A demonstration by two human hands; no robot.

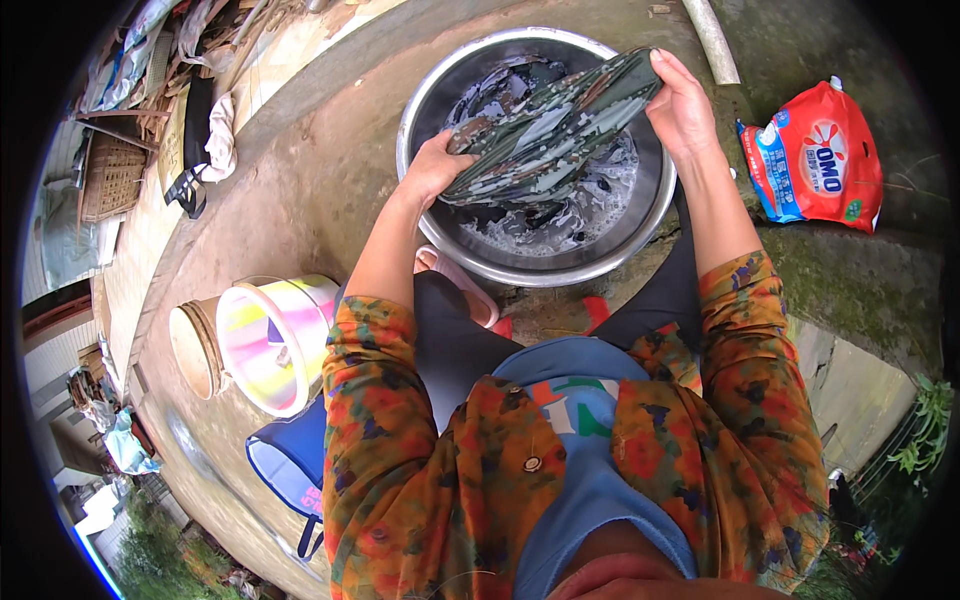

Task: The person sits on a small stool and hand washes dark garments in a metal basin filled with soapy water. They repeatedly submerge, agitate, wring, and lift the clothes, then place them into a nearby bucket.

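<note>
A wet camouflage-patterned garment (pixel 559 131) is stretched between my two hands above a round metal basin (pixel 540 277). My left hand (pixel 437 166) grips its lower left end, over the basin's left side. At the upper right, my right hand (pixel 681 105) pinches the other end by the basin's rim. Beneath the cloth the basin holds sudsy water (pixel 607 214). More wet patterned cloth (pixel 495 94) lies at the back of the basin. The raised garment hides part of what is inside.
An OMO detergent pouch (pixel 825 161) lies on the right, near a pale pipe (pixel 712 41). To the left are a pink, yellow and white plastic bucket (pixel 300 345), a beige bucket (pixel 196 349) and a blue bag (pixel 289 450). Further left hangs a wicker basket (pixel 112 176) among clutter.
</note>
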